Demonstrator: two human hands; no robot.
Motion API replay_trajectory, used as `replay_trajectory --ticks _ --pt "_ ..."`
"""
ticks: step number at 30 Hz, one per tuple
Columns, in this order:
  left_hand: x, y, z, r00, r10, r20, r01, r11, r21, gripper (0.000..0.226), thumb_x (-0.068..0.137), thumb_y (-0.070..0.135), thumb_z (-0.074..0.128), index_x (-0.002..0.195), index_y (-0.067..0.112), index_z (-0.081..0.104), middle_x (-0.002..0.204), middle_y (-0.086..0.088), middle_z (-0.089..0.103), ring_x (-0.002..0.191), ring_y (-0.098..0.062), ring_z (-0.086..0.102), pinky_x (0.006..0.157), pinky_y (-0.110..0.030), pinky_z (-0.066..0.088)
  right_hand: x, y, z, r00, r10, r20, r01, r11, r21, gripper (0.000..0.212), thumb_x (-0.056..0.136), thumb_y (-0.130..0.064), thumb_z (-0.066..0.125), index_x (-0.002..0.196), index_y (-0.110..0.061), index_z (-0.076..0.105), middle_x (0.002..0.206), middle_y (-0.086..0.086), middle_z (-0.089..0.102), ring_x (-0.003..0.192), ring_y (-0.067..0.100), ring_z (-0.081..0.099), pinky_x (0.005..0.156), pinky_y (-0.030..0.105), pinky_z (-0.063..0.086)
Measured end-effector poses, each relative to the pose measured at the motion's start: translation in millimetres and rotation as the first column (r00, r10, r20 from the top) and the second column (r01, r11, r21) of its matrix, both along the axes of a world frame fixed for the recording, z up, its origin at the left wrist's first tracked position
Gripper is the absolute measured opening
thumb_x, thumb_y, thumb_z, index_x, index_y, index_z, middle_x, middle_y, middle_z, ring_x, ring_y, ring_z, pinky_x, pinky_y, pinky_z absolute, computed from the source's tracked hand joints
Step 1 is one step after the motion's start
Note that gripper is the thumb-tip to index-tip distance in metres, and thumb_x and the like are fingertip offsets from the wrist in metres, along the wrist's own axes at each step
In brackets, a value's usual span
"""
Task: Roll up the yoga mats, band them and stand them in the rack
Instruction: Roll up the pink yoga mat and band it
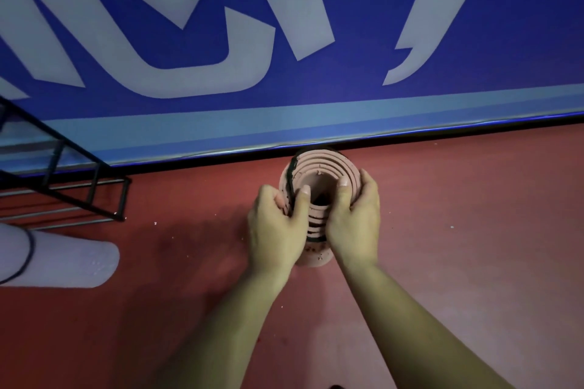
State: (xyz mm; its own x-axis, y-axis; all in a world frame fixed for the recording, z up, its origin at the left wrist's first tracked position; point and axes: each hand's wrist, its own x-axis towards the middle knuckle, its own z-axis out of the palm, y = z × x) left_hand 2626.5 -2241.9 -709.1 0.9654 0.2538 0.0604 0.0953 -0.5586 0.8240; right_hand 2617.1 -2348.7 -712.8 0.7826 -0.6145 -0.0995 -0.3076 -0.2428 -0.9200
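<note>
A rolled pink yoga mat stands on end on the red floor, its spiral top facing me and a black band around its upper rim. My left hand grips the roll's left side, thumb hooked over the rim. My right hand clasps the right side, thumb pressed into the inner coils. A pale lilac rolled mat with a black band lies on the floor at the left. The black wire rack stands at the far left against the wall.
A blue wall banner with large pale letters runs across the back, right behind the pink roll. Red floor stretches to the right and toward me, with small white crumbs scattered on it.
</note>
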Motion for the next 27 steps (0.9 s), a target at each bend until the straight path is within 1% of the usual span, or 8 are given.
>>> replay_trajectory --ticks 4,8,12,17,19,21,24,27 --pt "5 -9 2 0.998 -0.053 0.028 0.051 0.996 0.074 0.028 0.095 0.029 0.063 0.082 0.014 0.043 0.075 -0.009 0.056 0.073 -0.033 0.051 0.064 -0.028 0.022 -13 -5 -2 0.997 0.072 -0.008 -0.071 0.995 0.077 0.061 0.108 -0.033 0.045 0.159 -0.011 0.021 0.164 0.004 0.027 0.149 0.013 0.025 0.112 0.018 0.019" --pt "3 -12 -2 0.995 -0.069 0.077 0.062 0.994 0.089 0.018 0.1 0.017 0.048 0.086 0.008 0.049 0.082 -0.021 0.062 0.081 -0.043 0.058 0.068 -0.039 0.03 -19 -11 -4 0.994 0.109 -0.006 -0.108 0.993 0.053 0.064 0.107 -0.034 0.044 0.159 -0.008 0.018 0.164 0.004 0.023 0.15 0.011 0.021 0.111 0.014 0.017" --pt "0 -3 -19 0.999 0.001 -0.052 -0.005 0.996 -0.084 0.019 0.104 0.029 0.044 0.091 0.015 0.045 0.079 -0.015 0.066 0.081 -0.038 0.063 0.071 -0.044 0.042 -8 -14 -5 0.998 0.067 0.007 -0.068 0.997 0.029 0.06 0.107 -0.029 0.045 0.156 -0.003 0.023 0.16 0.013 0.029 0.149 0.019 0.025 0.112 0.014 0.017" --pt "1 3 -20 0.994 0.076 -0.078 -0.089 0.977 -0.193 0.026 0.106 0.028 0.045 0.089 0.008 0.049 0.073 -0.008 0.062 0.075 -0.028 0.06 0.071 -0.04 0.042 0 -9 -6 0.998 0.059 0.011 -0.059 0.998 0.036 0.06 0.108 -0.03 0.044 0.157 -0.003 0.023 0.16 0.014 0.029 0.149 0.02 0.025 0.107 0.008 0.014" --pt "-2 4 -22 0.992 0.069 -0.101 -0.092 0.966 -0.24 0.032 0.103 0.04 0.045 0.085 0.014 0.049 0.075 -0.007 0.062 0.073 -0.028 0.058 0.072 -0.044 0.046 5 -11 -6 0.999 0.052 0.009 -0.053 0.998 0.039 0.06 0.108 -0.03 0.044 0.157 -0.003 0.023 0.16 0.014 0.029 0.149 0.02 0.025 0.105 0.008 0.014" --pt "-6 5 -21 0.988 0.06 -0.141 -0.104 0.939 -0.328 0.039 0.098 0.052 0.042 0.081 0.017 0.048 0.068 -0.004 0.058 0.063 -0.02 0.053 0.065 -0.042 0.046 9 -12 -5 0.998 0.056 0.009 -0.056 0.998 0.036 0.058 0.108 -0.029 0.045 0.156 -0.003 0.025 0.159 0.015 0.03 0.148 0.021 0.026 0.107 0.01 0.016" --pt "-8 4 -18 0.977 0.056 -0.205 -0.151 0.861 -0.485 0.035 0.108 0.036 0.041 0.084 0.013 0.054 0.07 -0.001 0.064 0.055 -0.008 0.052 0.059 -0.032 0.047 11 -12 -4 0.998 0.06 0.018 -0.061 0.998 0.034 0.056 0.108 -0.029 0.044 0.155 -0.004 0.028 0.157 0.014 0.034 0.147 0.022 0.03 0.112 0.017 0.022" --pt "-10 4 -16 0.974 0.05 -0.222 -0.168 0.815 -0.554 0.032 0.109 0.03 0.04 0.086 0.011 0.053 0.066 0.003 0.06 0.053 -0.009 0.05 0.054 -0.024 0.046 11 -10 -3 0.998 0.069 0.014 -0.069 0.997 0.037 0.055 0.108 -0.031 0.044 0.154 -0.005 0.029 0.156 0.013 0.035 0.145 0.021 0.031 0.112 0.018 0.024"
